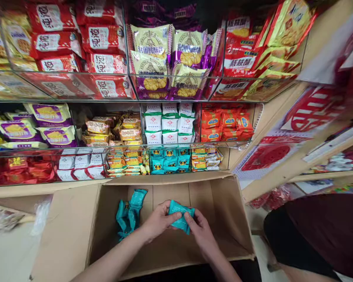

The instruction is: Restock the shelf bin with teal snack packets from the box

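Between both hands is a teal snack packet (181,213), held over an open cardboard box (223,211). My left hand (159,221) grips its left end, thumb pressed on the front. On its right end my right hand (200,231) closes with thumb and fingers. Several more teal packets (131,213) lie heaped inside the box at its left, beside my left forearm. Similar teal packets (170,159) stand stacked in a shelf compartment just beyond the box.
Clear-fronted shelves (176,147) of packaged snacks rise behind the box. White-and-green packets (170,123) sit above the teal stack, with small yellow packets (123,162) left of it. A person in dark clothing (320,231) is close at the right. A box flap (66,231) spreads out leftward.
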### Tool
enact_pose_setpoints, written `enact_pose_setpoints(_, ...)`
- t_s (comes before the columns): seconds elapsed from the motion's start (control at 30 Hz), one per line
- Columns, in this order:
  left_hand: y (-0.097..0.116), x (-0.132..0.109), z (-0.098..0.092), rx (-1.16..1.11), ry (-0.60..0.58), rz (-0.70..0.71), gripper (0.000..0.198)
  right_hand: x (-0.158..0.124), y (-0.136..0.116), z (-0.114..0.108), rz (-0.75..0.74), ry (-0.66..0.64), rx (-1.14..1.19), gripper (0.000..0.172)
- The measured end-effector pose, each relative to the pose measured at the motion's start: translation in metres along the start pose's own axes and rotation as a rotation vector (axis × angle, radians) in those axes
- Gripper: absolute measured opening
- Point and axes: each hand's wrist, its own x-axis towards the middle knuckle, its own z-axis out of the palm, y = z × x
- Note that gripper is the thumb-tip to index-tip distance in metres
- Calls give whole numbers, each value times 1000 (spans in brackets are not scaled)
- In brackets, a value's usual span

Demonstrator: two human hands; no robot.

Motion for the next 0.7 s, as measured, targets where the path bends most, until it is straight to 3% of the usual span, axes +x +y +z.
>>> enact_pose_setpoints(0.27,0,-10,14,-95,54,63,35,-12,-16,-1,-62,96,51,25)
enact_pose_setpoints(0.37,6,-16,21,-245,34,16,38,-15,-15,-8,-236,136,-136,27)
enact_pose_setpoints(0.5,13,-19,25,-494,-67,-31,31,-22,-14,-13,-462,5,-266,27)
enact_pose_setpoints(0.57,16,-19,26,-496,-54,39,38,-27,-13,-11,-414,-4,-149,34)
enact_pose_setpoints(0.7,19,-19,27,-420,-33,152,43,-32,-7,-2,-183,26,261,51)
